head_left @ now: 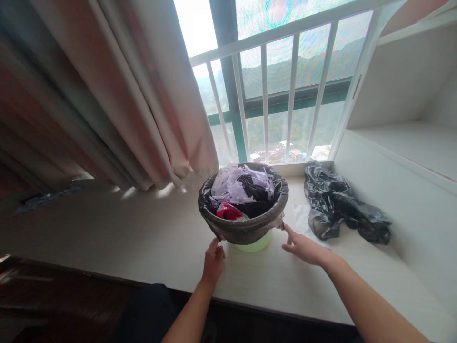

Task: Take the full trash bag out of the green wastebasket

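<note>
Pinkish curtain cloth (117,95) hangs bunched at the far left of the window ledge (107,228), drawn aside so that daylight falls through the white window bars (266,95) onto the pale surface. Moving right, the left hand (213,261) reaches up to the near-left side of a small bin (252,240), its fingertips at the hem of the dark bin liner (243,227) that is folded down over the rim; whether the fingers actually pinch the plastic I cannot tell, since they are seen from behind. The bin stands about midway along the ledge, well back from the near edge and close to the window, its pale green base showing below the liner. It is heaped with crumpled white paper (239,186) and a scrap of red wrapper (228,210), so the liner is stretched taut around the top. On the bin's near-right side the right hand (303,247) is open with the forefinger extended, touching a tag of liner that sticks out from the rim. The two hands are apart, one on each side, as if bracketing the bin. Farther right, a crumpled black bag (342,205) lies loose on the ledge toward the far right corner, partly over a white sheet (303,219), beside the white shelf unit (400,157).
</note>
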